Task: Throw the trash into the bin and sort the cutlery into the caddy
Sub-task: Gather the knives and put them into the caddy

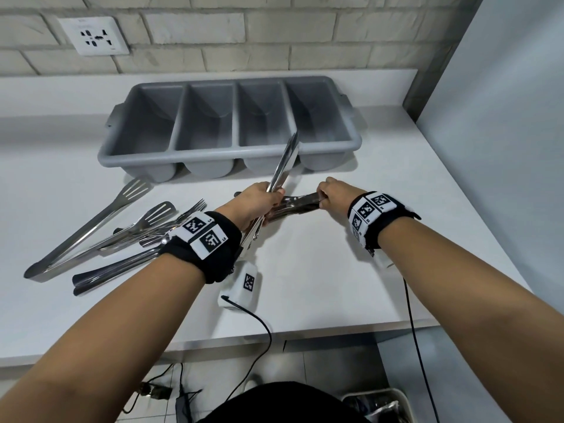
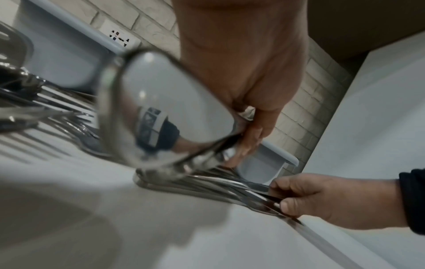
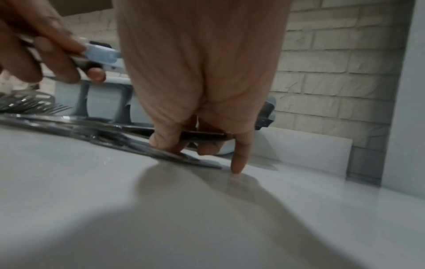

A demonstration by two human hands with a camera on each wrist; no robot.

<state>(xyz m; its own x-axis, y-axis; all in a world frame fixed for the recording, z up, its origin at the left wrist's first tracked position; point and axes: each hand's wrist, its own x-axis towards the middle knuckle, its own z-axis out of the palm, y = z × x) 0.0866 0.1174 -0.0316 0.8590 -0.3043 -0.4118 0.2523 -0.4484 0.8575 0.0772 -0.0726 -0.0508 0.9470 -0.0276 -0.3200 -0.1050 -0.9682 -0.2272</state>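
Observation:
The grey four-compartment caddy (image 1: pixel 140 151) stands empty at the back of the white counter. My left hand (image 1: pixel 271 196) grips a pair of steel tongs (image 1: pixel 286 161) near their middle, tips raised toward the caddy's third compartment. In the left wrist view the tongs' looped end (image 2: pixel 161 109) fills the middle. My right hand (image 1: pixel 323 199) pinches one end of a second pair of tongs (image 1: pixel 297 203) that lies on the counter between both hands. In the right wrist view the right hand's fingers (image 3: pixel 165 142) hold the upper arm (image 3: pixel 202 135), and the lower arm (image 3: pixel 165 154) rests on the counter.
A pile of cutlery (image 1: pixel 122 230) lies at the left: slotted tongs, more tongs and forks. A bin (image 1: pixel 375 404) holding clear wrapping stands on the floor at the lower right. A grey panel (image 1: pixel 503 148) borders the counter on the right. Cables hang off the front edge.

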